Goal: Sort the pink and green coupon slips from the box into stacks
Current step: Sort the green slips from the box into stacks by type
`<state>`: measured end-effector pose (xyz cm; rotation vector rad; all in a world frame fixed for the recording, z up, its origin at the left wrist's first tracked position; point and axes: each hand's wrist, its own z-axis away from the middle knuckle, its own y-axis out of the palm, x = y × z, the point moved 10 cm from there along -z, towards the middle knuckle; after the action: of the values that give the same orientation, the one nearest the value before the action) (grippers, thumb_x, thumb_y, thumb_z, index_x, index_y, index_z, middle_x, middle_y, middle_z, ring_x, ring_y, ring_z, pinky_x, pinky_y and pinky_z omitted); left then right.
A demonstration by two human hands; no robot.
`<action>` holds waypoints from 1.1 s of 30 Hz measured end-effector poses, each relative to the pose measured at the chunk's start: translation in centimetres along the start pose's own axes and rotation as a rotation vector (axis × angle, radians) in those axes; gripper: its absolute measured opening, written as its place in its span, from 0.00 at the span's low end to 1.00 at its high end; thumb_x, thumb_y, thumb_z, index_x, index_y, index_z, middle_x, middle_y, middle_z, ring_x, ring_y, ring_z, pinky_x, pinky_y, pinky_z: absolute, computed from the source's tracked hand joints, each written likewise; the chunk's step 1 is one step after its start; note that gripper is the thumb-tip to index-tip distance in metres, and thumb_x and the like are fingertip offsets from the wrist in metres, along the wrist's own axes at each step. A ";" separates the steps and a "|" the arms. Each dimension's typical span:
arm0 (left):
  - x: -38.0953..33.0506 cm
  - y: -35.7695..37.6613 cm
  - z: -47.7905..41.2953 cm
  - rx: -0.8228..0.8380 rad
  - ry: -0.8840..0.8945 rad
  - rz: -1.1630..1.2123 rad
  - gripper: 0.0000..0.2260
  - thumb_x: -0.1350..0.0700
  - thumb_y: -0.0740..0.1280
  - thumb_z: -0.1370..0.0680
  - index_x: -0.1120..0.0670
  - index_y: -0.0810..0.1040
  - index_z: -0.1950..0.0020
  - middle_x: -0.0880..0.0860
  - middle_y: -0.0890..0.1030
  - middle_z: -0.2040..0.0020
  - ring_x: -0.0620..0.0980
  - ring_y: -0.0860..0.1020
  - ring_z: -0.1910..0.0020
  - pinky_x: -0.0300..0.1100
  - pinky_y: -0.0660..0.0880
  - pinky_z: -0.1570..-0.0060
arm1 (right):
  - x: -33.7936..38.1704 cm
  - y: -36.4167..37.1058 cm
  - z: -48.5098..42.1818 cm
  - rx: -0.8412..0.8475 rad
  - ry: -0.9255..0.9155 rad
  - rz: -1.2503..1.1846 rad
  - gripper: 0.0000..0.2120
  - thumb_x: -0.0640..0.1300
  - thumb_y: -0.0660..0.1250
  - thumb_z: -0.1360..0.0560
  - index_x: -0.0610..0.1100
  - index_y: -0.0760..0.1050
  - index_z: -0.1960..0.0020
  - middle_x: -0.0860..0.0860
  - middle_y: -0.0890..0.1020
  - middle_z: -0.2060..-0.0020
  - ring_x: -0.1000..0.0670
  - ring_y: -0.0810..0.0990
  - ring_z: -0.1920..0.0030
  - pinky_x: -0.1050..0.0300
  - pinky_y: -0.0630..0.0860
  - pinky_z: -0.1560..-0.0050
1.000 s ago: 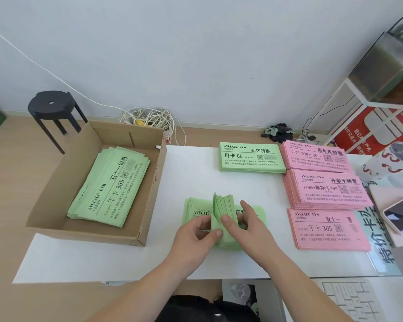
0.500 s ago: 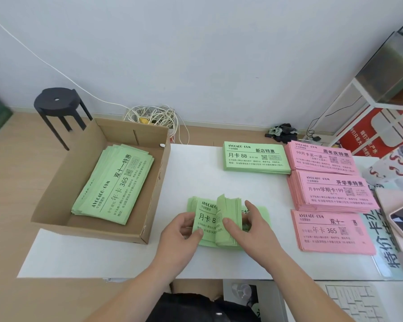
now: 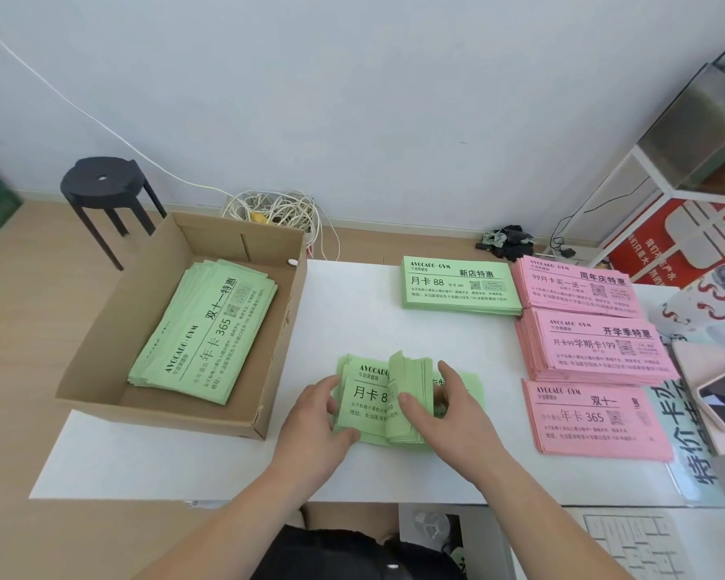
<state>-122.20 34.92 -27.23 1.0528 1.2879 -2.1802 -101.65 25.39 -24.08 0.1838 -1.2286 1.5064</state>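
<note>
Green bundle (image 3: 365, 399) at table (image 3: 352, 311) centre. Left hand (image 3: 310, 420) grips its left edge; right hand (image 3: 461, 416) pinches up part of it, thumb in front. Advice: release slips singly, read each headline (月卡 88 showing), match far green stack (image 3: 457, 286). More green in box (image 3: 164, 408).

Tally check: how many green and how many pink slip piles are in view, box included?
Green piles: 3 (boxed green pile, far green pile, front green pile)
Pink piles: 3 (far pink pile, middle pink pile, near pink pile)
Total: 6
</note>
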 end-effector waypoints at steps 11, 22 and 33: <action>0.1 0.0 -1.0 -0.013 0.068 -0.120 0.20 0.48 0.73 0.23 0.50 0.78 0.32 0.43 0.72 0.51 0.42 0.73 0.57 0.40 0.75 0.53 | 0.2 0.1 0.1 -0.011 -0.004 0.030 0.48 0.70 0.68 0.28 0.54 0.50 0.17 0.60 0.76 0.40 0.56 0.76 0.39 0.54 0.75 0.41; -4.0 2.4 3.4 0.033 0.407 -0.061 0.19 0.54 0.67 0.19 0.46 0.76 0.27 0.39 0.74 0.31 0.36 0.71 0.32 0.38 0.70 0.30 | 0.8 -0.6 0.6 0.003 -0.001 -0.002 0.44 0.67 0.67 0.24 0.53 0.51 0.17 0.59 0.74 0.40 0.56 0.76 0.40 0.55 0.72 0.38; -4.9 1.9 2.6 0.180 -0.001 0.410 0.14 0.47 0.64 0.16 0.40 0.74 0.30 0.34 0.74 0.32 0.37 0.74 0.32 0.34 0.71 0.33 | 1.4 -0.3 1.1 0.068 -0.014 -0.015 0.53 0.81 0.62 0.34 0.57 0.51 0.18 0.61 0.75 0.40 0.57 0.75 0.38 0.54 0.71 0.39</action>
<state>-118.89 31.54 -23.80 1.2563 0.7960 -2.0011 -102.43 25.36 -22.47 0.2481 -1.1857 1.5375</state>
